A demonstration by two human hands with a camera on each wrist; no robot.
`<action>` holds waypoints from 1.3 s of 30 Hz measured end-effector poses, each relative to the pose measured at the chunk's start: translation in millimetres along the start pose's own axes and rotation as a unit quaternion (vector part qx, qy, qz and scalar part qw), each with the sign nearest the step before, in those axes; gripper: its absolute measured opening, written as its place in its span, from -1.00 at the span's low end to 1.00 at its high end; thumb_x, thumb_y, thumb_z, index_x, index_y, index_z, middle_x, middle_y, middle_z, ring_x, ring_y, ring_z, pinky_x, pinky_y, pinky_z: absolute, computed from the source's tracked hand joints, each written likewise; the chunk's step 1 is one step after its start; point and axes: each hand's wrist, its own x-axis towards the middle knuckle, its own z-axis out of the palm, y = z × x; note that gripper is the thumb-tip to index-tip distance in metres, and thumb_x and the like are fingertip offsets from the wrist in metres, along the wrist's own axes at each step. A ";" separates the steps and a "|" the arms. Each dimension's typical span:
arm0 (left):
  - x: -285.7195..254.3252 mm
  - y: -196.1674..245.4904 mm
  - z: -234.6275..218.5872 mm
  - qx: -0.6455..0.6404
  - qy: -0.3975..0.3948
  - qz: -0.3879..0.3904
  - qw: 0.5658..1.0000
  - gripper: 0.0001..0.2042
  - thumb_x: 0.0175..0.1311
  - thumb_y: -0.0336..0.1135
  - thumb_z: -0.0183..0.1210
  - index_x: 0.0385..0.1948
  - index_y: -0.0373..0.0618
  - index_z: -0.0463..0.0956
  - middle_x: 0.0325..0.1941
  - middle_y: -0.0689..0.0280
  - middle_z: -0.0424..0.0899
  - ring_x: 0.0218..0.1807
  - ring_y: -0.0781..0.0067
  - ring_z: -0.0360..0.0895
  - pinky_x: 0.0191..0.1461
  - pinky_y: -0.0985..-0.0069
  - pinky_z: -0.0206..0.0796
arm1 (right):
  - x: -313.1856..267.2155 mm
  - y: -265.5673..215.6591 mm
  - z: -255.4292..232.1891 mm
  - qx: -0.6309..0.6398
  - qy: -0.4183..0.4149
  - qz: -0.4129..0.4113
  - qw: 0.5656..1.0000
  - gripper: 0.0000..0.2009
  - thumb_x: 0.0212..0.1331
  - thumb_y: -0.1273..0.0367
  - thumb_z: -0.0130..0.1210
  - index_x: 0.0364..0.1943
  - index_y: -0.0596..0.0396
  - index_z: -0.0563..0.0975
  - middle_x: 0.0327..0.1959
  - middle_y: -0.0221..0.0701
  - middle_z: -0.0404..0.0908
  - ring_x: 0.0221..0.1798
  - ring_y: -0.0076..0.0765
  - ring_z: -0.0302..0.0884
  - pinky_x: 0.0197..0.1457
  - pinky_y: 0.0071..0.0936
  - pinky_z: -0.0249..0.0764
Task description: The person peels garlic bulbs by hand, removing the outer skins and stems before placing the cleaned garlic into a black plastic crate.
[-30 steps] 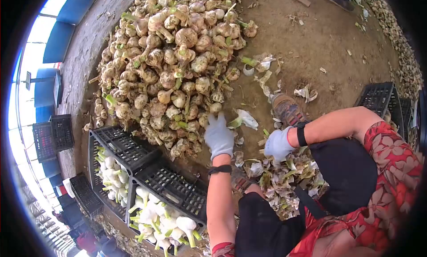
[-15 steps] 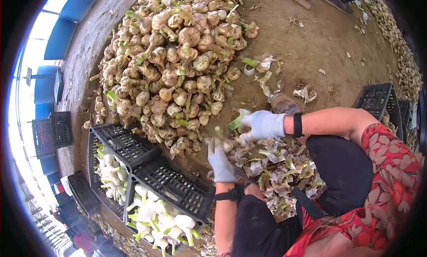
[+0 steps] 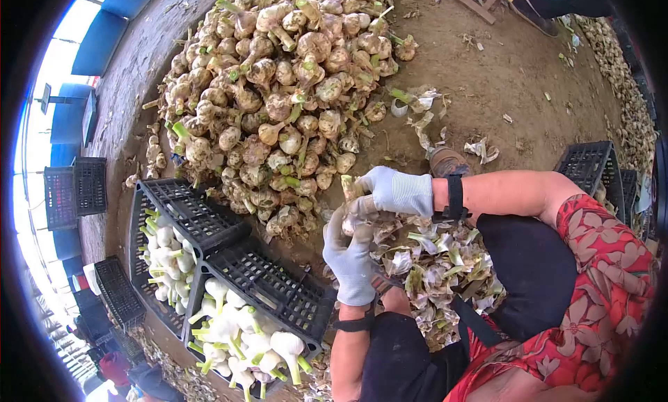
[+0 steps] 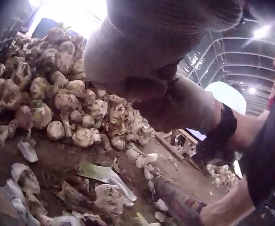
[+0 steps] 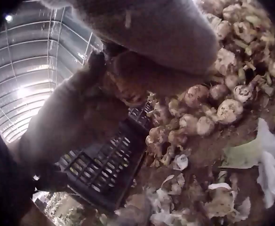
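Observation:
Both hands wear pale knit gloves and meet over the peelings, around one garlic bulb. Its stem (image 3: 347, 186) points up, green at the cut end, between the fingertips. My left hand (image 3: 350, 266) grips the bulb from below with curled fingers, hiding most of it. From the right, my right hand (image 3: 398, 191) pinches the bulb's upper part near the stem. In the right wrist view a brownish part of the bulb (image 5: 127, 87) shows in shadow between the gloves. Just beyond the hands rises a heap of unpeeled garlic (image 3: 278, 110), soil-stained, with short stems.
Black crates (image 3: 268, 284) at the left hold peeled white garlic (image 3: 243, 332) with green stems. Loose skins (image 3: 445, 270) cover the ground by the knees. A shoe (image 3: 445, 162) stands beside the right forearm. Another crate (image 3: 591, 158) sits far right; a person's leg (image 3: 557, 2) shows at the top.
My left hand has drawn back from the heap with a bulb. My right hand has swung left from the peelings to meet it, and now both hold the bulb close together.

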 end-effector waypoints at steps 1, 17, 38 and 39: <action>-2.5 2.9 0.0 -0.025 0.007 -0.023 0.999 -0.50 0.20 -0.22 0.32 0.12 -0.28 0.43 -0.17 0.37 0.61 -0.23 0.64 0.53 -0.15 0.68 0.39 | 0.1 -2.6 -1.7 0.020 -0.021 0.009 1.000 -0.58 0.14 0.02 0.20 -0.22 0.13 0.62 -0.49 -0.38 0.64 -0.35 -0.43 0.58 -0.24 -0.40 0.44; -14.3 5.5 -16.7 -0.525 -0.086 -0.230 0.815 -0.43 0.32 0.12 0.03 0.19 -0.14 0.30 -0.13 0.14 0.55 -0.55 0.49 0.25 -0.56 0.60 0.08 | -3.4 -11.6 8.4 -0.147 0.097 -0.175 0.969 -0.88 0.12 0.39 0.12 -0.30 0.10 0.59 -0.36 -0.29 0.64 -0.26 -0.27 0.62 -0.17 -0.39 0.50; -6.0 9.5 -15.9 -0.273 -0.072 -0.005 0.959 -0.41 0.21 -0.01 0.25 0.12 -0.23 0.28 0.06 0.16 0.53 -0.01 0.36 0.55 0.03 0.43 0.47 | -13.5 -39.2 -1.0 0.194 -0.082 0.049 0.976 -0.72 0.14 0.24 0.23 -0.20 0.16 0.57 -0.47 -0.45 0.60 -0.45 -0.64 0.47 -0.38 -0.57 0.41; -7.8 6.7 -18.2 -0.297 -0.073 -0.018 0.952 -0.42 0.22 0.00 0.24 0.13 -0.20 0.28 0.07 0.16 0.52 0.00 0.33 0.54 0.02 0.41 0.47 | -13.8 -38.2 -1.9 0.237 -0.091 0.069 0.965 -0.75 0.16 0.27 0.21 -0.20 0.16 0.58 -0.48 -0.47 0.60 -0.46 -0.67 0.46 -0.41 -0.59 0.40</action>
